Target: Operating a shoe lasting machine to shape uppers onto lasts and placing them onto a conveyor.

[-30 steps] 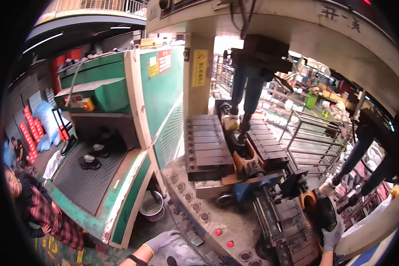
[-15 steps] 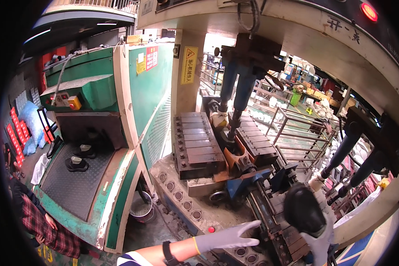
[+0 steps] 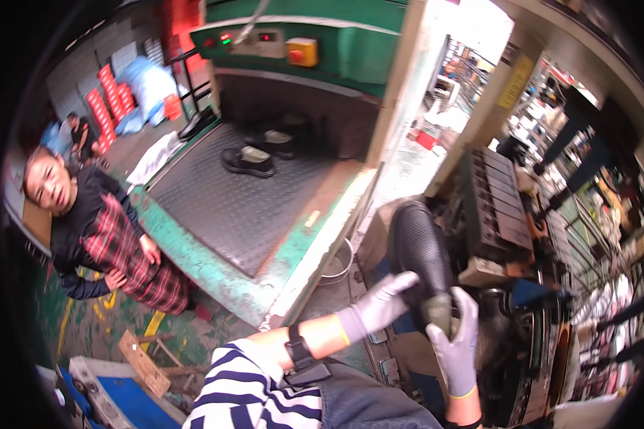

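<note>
A black shoe [image 3: 416,247] with a textured upper is raised in front of me, toe pointing away. A greenish-grey last [image 3: 438,312] sticks out of its opening. My right hand [image 3: 456,349], in a pale grey glove, is closed round the heel end and the last. My left hand [image 3: 381,309], gloved alike, meets the shoe's left side with its fingertips; its other fingers are partly hidden and slightly blurred. Further off, another dark shoe [image 3: 247,161] with a light last rests on the dark studded plate [image 3: 215,207] of the green machine, with a similar shoe [image 3: 277,143] behind it.
A person [image 3: 114,236] in a red plaid apron stands at the left. The green machine's front edge [image 3: 207,286] lies ahead. To the right stands a press with a ribbed metal block [image 3: 497,204]. A white bucket [image 3: 338,261] sits between the machines. Wooden pieces [image 3: 144,362] lie lower left.
My view has swung left toward the green machine. The shoe has come up with my right hand from over the press, and my left hand, earlier apart with spread fingers, now touches it.
</note>
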{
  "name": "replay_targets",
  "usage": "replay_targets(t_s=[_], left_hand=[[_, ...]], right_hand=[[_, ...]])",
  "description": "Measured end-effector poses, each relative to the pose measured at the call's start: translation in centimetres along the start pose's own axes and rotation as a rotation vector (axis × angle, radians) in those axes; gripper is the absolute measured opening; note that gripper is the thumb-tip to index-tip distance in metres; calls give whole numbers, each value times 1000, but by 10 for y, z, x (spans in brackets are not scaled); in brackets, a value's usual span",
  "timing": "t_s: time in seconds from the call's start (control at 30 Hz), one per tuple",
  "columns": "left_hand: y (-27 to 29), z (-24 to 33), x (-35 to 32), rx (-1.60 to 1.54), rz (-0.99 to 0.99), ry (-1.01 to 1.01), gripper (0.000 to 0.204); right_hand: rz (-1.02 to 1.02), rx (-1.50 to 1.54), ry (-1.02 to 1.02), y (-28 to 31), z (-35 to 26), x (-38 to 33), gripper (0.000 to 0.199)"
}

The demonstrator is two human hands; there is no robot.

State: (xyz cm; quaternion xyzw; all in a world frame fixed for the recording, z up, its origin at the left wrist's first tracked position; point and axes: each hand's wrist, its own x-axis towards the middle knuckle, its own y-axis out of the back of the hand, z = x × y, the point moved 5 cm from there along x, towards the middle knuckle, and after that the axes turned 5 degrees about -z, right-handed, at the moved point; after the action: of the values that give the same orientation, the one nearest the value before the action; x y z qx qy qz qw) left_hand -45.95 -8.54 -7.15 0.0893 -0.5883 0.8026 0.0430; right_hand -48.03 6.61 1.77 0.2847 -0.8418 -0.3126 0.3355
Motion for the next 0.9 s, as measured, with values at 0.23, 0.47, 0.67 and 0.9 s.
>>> replay_targets(t_s=[0.23,0.47,0.67,0.9], left_hand=[[114,244,-111,-144,177,-403,56],[265,422,-176,-274,508,-713,40],[320,495,-185,-33,420,-546,42],[391,551,-188,-53,725,-628,40]], right_hand=[[-353,64,14,-158,-50,18,56],[-507,-48,-241,-209,-19,-52,56],[-570,-145,-448,-219,16,-96,54],[-664,-201,-743,-217,41,-138,54]])
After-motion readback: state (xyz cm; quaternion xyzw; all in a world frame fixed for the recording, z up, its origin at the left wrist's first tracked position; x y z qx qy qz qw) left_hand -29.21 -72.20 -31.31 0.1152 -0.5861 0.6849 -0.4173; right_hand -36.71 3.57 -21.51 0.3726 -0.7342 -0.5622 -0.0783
